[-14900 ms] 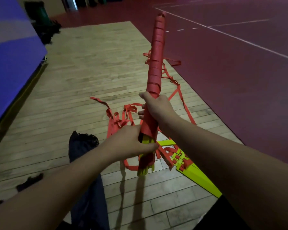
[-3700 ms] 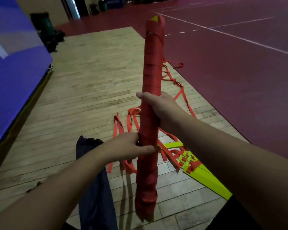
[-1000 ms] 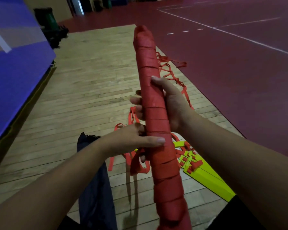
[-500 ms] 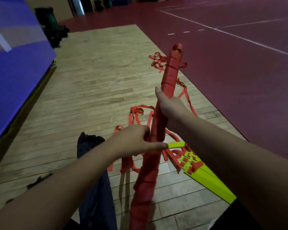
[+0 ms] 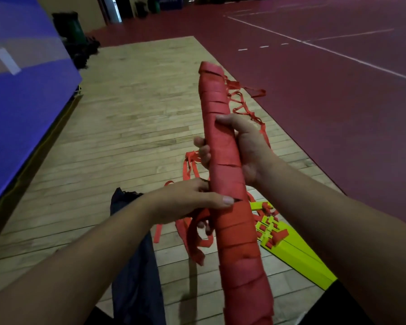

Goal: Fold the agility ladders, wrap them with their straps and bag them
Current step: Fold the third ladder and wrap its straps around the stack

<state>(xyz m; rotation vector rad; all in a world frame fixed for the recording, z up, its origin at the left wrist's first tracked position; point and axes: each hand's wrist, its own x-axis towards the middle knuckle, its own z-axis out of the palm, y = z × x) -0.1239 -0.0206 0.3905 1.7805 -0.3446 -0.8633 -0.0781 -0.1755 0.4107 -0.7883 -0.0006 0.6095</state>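
Bundle (image 5: 220, 141) looks wrapped, left hand (image 5: 185, 202) and right hand (image 5: 251, 148) both curled round it, but the yellow ladder (image 5: 298, 256) near right lies unstrapped and nothing looks bagged yet.

Ladder bundle (image 5: 242, 266) past the bottom edge; bag (image 5: 136, 282) partly behind forearm (image 5: 85, 254)

Sports hall, red court floor (image 5: 326, 95) with painted lines, blue mat (image 5: 21, 102)
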